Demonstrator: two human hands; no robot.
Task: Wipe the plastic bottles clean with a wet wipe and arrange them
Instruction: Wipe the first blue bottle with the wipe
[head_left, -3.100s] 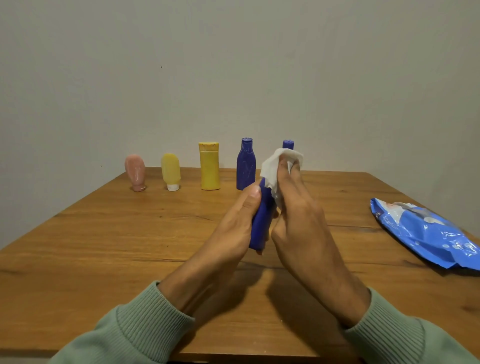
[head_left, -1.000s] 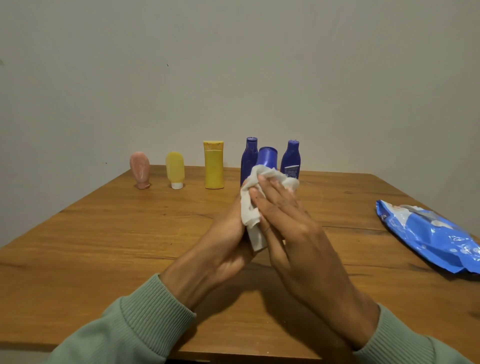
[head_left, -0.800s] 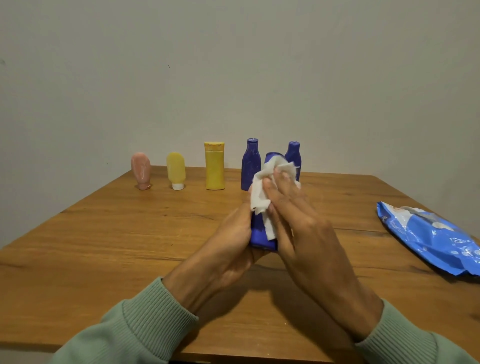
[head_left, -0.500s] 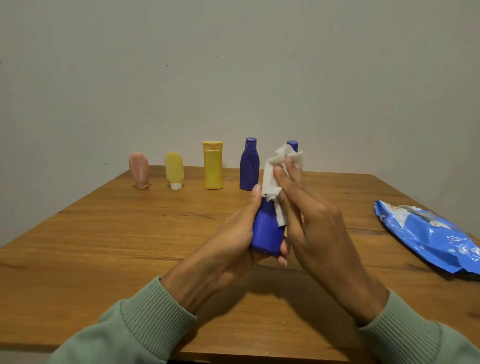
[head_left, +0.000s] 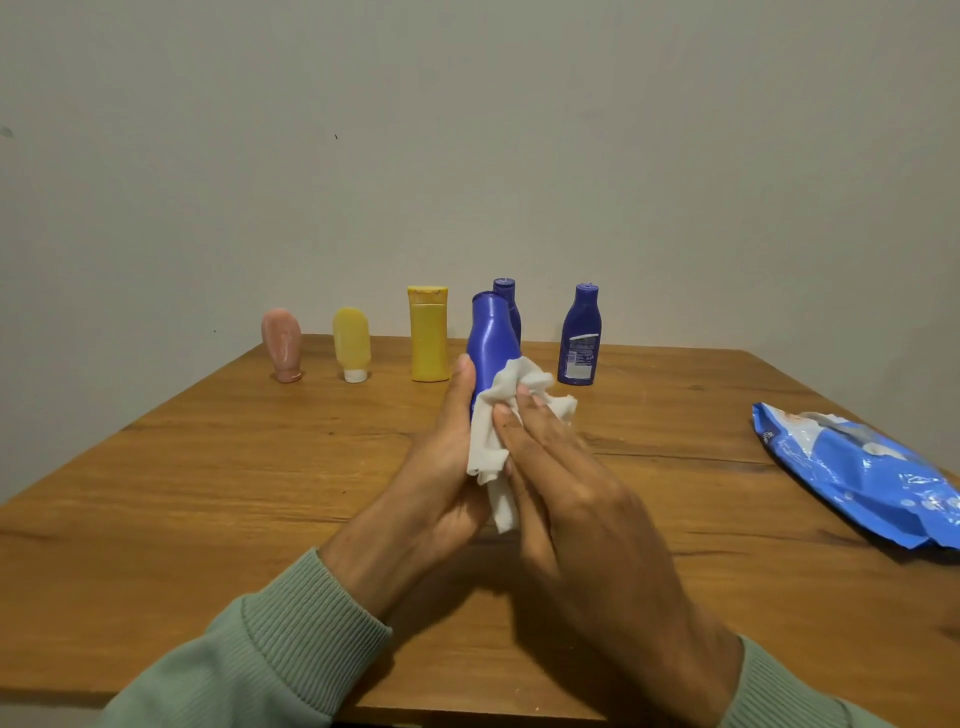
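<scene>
Currently: wooden table (head_left: 208, 493), wipes pack (head_left: 857, 483) lying at its right edge. Five bottles stand upright in a row along the far side: pink bottle (head_left: 282, 345), pale tube (head_left: 352, 343), yellow bottle (head_left: 428, 338), rear blue bottle (head_left: 506, 291), labelled blue bottle (head_left: 579, 338).

Left hand (head_left: 441, 467) grasps the held blue bottle (head_left: 491, 343) round its lower body, narrow end up, above the table in front of the row. Right hand (head_left: 582, 499) lays nearly straight fingers on the wet wipe (head_left: 498, 415), pressing it against the bottle's side; thumb hidden.

My judgement: shoulder and neck sit bare above the wipe, so I would stroke upward to the cap while the left hand turns the bottle. Grip low and firm, since damp plastic may slip.
</scene>
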